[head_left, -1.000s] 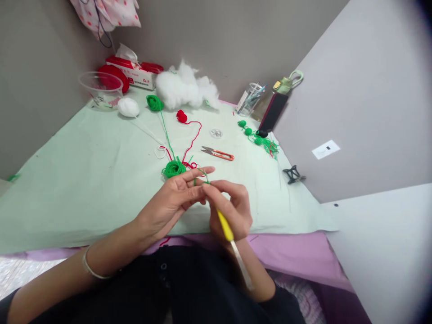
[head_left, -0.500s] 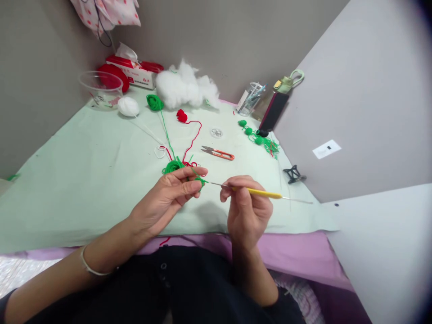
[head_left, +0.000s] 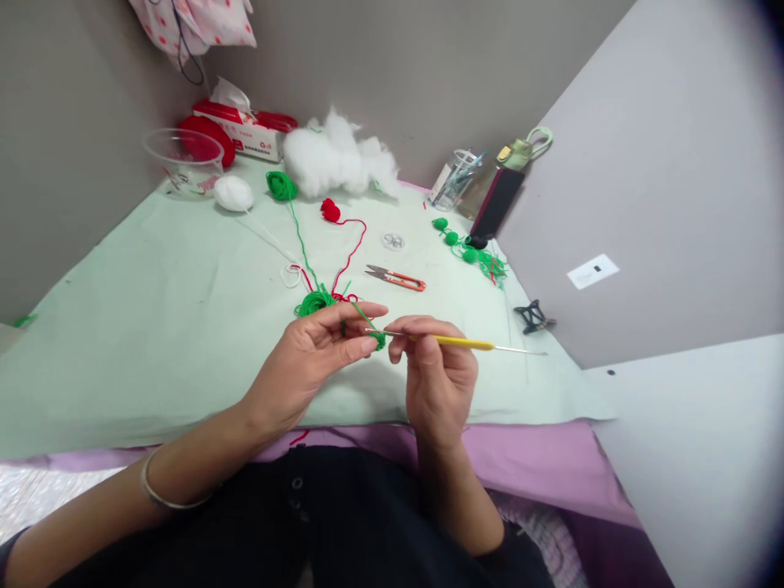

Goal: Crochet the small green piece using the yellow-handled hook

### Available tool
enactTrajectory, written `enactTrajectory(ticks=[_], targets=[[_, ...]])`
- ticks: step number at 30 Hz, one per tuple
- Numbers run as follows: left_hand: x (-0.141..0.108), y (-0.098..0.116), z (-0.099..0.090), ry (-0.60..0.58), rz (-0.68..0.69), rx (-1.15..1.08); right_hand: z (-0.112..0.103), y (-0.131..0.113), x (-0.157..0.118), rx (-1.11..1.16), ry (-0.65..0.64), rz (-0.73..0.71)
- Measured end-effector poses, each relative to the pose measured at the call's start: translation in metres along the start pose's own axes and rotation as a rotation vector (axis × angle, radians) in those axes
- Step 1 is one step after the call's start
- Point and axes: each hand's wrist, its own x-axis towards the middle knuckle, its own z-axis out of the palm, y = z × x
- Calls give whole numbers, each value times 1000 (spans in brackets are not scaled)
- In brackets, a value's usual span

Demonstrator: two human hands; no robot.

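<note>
Pinching a small green yarn piece [head_left: 380, 341] at thumb and fingertips, the left hand [head_left: 292, 359] has a narrow grip on it over the bench [head_left: 153, 335], near the middle of the front edge. The right hand [head_left: 439, 396] has its grip closed around a yellow-handled hook [head_left: 469, 343], whose metal tip meets the green piece; whether it passes through a loop, I cannot tell.

At the far left corner, a red and white tissue box [head_left: 257, 141] carries red characters and a recycling-style mark, all too small to read. The clear tub [head_left: 184, 186] beside it has printing that is likewise illegible, and so is the label on the pen cup [head_left: 452, 186] by the far right corner.

Pale green cloth [head_left: 214, 392] covers the bench, lightly creased, with purple fabric [head_left: 527, 457] hanging below its front edge. Plain grey walls [head_left: 441, 65] close in behind; the right-hand one bears a white wall plate [head_left: 593, 272].
</note>
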Motion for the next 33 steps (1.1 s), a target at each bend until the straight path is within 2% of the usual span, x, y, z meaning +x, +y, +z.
enactTrajectory(ticks=[5,10,15,20,25,28,33], targets=[[1,1,0,22,17,-5,2,0,2,52,42,41],[1,2,0,29,13,5,-2,-2,1,10,-18,5],[0,0,-1,28,33,32,-3,-6,-1,-120,-45,-153],[-1,2,0,55,112,142,-5,-8,-2,-291,-98,-277],[-2,7,5,131,227,289,-6,-2,-9,-575,-157,-530],[-2,8,5,133,213,252,-4,-1,-11,-686,-152,-630],[-1,5,2,79,116,114,-3,-2,-8,-532,-82,-527]])
